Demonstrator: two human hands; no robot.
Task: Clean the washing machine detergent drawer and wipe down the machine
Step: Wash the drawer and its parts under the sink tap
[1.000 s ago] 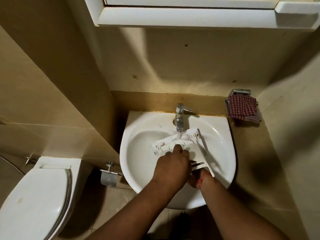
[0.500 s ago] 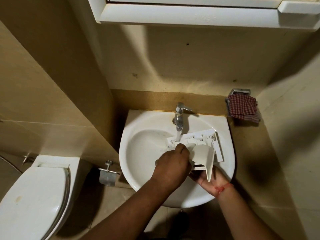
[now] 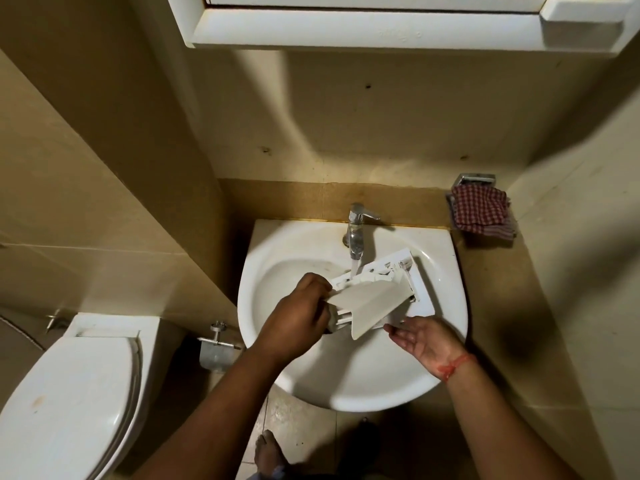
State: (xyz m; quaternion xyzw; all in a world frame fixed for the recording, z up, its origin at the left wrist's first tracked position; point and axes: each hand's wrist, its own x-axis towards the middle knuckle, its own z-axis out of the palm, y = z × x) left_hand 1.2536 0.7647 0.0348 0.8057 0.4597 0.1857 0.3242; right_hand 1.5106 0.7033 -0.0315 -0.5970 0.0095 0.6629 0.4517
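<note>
Writing or brand marks cannot be read anywhere: the white plastic detergent drawer (image 3: 375,296), the chrome single-lever tap (image 3: 356,233) and the white cabinet (image 3: 363,26) on the far wall show no legible label.

Over the white ceramic basin (image 3: 277,258) the drawer is tilted, its beige front panel facing up and toward the near right, its ribbed white body reaching to the far right under the tap. Water runs from the spout onto the drawer's far edge. The left hand (image 3: 298,322) grips the drawer's left end, fingers curled round it. The right hand (image 3: 424,339) lies palm up with fingers relaxed, its fingertips just under the panel's near corner; whether they touch it cannot be told. A red thread circles that wrist.

Compared with half a second ago, the drawer has rolled further, so the beige panel shows much broader, and the right hand has slid out from beneath it and opened. The left hand keeps its hold.

A red checked cloth (image 3: 481,214) hangs on a chrome holder at the far right. A white toilet (image 3: 65,393) stands at the near left.
</note>
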